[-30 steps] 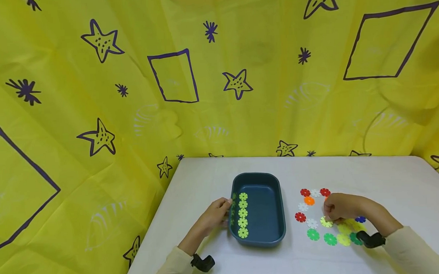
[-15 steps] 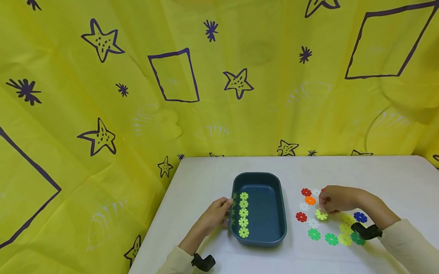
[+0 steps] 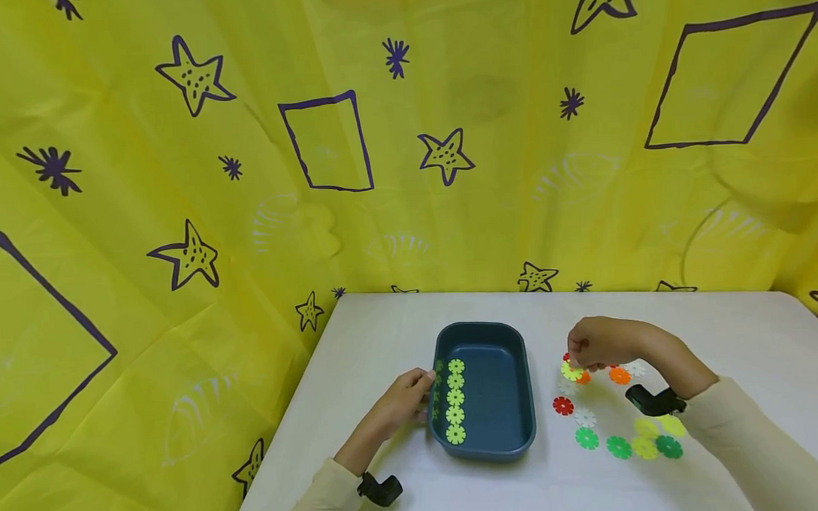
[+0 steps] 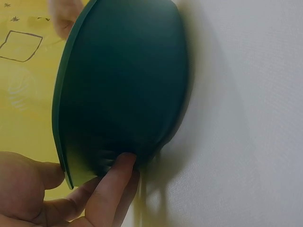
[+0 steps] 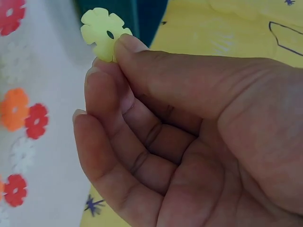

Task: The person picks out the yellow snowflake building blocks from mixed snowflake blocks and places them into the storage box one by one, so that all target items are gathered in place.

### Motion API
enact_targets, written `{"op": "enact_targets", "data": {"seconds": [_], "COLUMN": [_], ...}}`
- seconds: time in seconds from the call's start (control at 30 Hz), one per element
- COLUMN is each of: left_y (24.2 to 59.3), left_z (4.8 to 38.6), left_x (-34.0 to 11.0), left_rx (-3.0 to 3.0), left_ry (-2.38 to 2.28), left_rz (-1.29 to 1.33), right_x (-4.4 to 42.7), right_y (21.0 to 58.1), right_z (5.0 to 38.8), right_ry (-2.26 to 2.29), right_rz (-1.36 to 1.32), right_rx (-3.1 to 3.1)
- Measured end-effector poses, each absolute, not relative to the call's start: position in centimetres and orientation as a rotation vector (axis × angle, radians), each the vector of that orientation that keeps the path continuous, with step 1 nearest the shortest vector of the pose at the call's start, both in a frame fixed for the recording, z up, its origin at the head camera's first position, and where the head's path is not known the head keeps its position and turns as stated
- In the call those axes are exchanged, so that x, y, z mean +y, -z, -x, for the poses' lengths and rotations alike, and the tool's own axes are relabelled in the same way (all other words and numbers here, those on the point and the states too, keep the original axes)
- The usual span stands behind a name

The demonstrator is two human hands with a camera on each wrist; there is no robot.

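A dark teal rectangular tray (image 3: 497, 452) stands on the table, with a column of several yellow-green flower discs (image 3: 455, 397) along its left inner side. My left hand (image 3: 403, 397) grips the tray's left rim; in the left wrist view the thumb is at the rim and the fingers (image 4: 111, 189) press the outer wall. My right hand (image 3: 608, 342) is raised over the loose discs right of the tray. Between its thumb and forefinger it pinches a yellow flower disc (image 5: 102, 33), seen clearly in the right wrist view.
Loose flower discs lie right of the tray: a red disc (image 3: 563, 406), a white disc (image 3: 584, 418), green discs (image 3: 619, 447), yellow discs (image 3: 644, 448) and orange ones (image 3: 619, 375). The right hand and forearm cover some. A yellow patterned curtain (image 3: 394, 211) hangs behind the white table (image 3: 377, 324).
My right hand has lifted the yellow disc away from the near discs and carried it up and left towards the tray. The left hand and tray have stayed in place.
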State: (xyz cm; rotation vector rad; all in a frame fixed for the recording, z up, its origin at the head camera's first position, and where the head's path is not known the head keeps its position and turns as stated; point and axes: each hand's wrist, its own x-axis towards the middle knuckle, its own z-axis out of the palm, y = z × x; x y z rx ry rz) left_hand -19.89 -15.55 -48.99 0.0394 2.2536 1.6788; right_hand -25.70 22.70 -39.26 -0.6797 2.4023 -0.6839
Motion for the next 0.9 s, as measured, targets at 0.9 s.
{"op": "enact_targets", "data": {"seconds": [0.9], "left_y": [49.0], "left_z": [19.9], "left_x": [-15.6], "left_rx": [2.276], "left_ry": [-1.664], "left_rz": [-0.054], "right_x": [10.6], "right_y": [37.9], "right_z": [26.7], "right_ry": [0.261], "right_rz": [0.838], "right_rx": [2.444]}}
